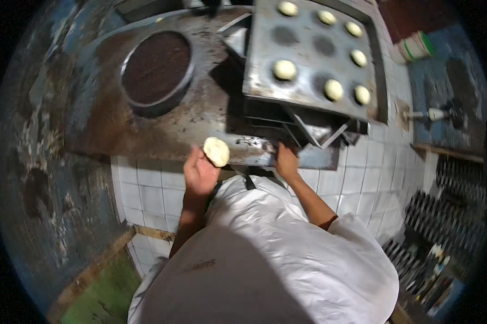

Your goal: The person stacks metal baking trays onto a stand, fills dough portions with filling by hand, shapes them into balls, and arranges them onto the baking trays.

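A pale, flattened round of dough point(216, 152) rests against the fingers of my left hand point(201, 174), which holds it at the table's front edge. My right hand point(287, 162) reaches to the same edge, beside scattered dark crumbs and below the raised baking tray point(303, 51). Its fingertips are in shadow, so whether they grip anything is unclear. Several pale dough balls point(284, 70) sit spaced apart on the tray. Left of it, a round metal pan point(188, 81) holds a dark brown, crumbly filling point(157, 67).
Metal supports point(314, 132) hold the tray above the worn, stained table point(108, 121). A white bucket with a green rim point(416, 47) stands at the right. Dark slatted racks or crates point(435, 210) are at the lower right, over white floor tiles point(362, 162).
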Available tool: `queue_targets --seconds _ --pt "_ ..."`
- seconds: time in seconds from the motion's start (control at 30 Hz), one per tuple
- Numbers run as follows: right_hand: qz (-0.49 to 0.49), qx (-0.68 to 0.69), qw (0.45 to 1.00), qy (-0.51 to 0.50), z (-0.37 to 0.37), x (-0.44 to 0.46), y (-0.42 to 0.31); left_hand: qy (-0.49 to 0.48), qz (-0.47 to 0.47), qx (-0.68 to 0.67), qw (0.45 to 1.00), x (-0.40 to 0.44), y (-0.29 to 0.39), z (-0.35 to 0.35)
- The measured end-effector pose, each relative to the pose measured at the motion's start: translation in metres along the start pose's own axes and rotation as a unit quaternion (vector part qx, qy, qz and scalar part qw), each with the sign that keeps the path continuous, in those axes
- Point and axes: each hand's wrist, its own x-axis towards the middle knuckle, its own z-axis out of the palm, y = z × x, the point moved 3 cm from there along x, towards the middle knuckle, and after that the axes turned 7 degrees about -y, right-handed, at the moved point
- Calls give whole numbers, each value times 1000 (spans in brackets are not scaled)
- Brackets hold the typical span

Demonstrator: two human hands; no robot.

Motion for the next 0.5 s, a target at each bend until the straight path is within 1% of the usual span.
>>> queue_targets --seconds 0.03,0.07,0.1,0.13,0.17,0.2,0.27,0.33,0.37,0.4,0.47,0.5 --pt "4 -71 997 -3 48 20 36 7 11 26 1000 3 8 -12" --pt "-62 -103 993 20 84 25 66 18 27 52 998 4 20 -20" --pt "38 -82 987 -135 35 18 28 16 24 36 999 6 30 -23" --pt "-23 -67 997 -4 60 20 48 26 34 17 999 10 41 -39" --pt "30 -59 998 -14 23 19 9 47 50 18 997 10 55 -41" --pt "-48 -106 992 56 0 16 -24 67 59 16 996 9 70 -43" --pt "-106 -48 993 -9 -41 18 -90 69 74 9 995 7 100 -48" --pt "-212 -43 975 49 -81 40 -164 103 88 -22 990 11 124 -59" --pt "-242 -46 966 77 -99 57 -206 88 94 -35 991 15 136 -69" --pt "-273 -46 955 104 -114 80 -248 95 100 -58 989 19 149 -75" --pt "-300 -130 940 93 -123 128 -318 109 112 -71 985 25 174 -87" --pt "-311 -167 933 68 -117 153 -345 120 119 -66 983 28 185 -94"
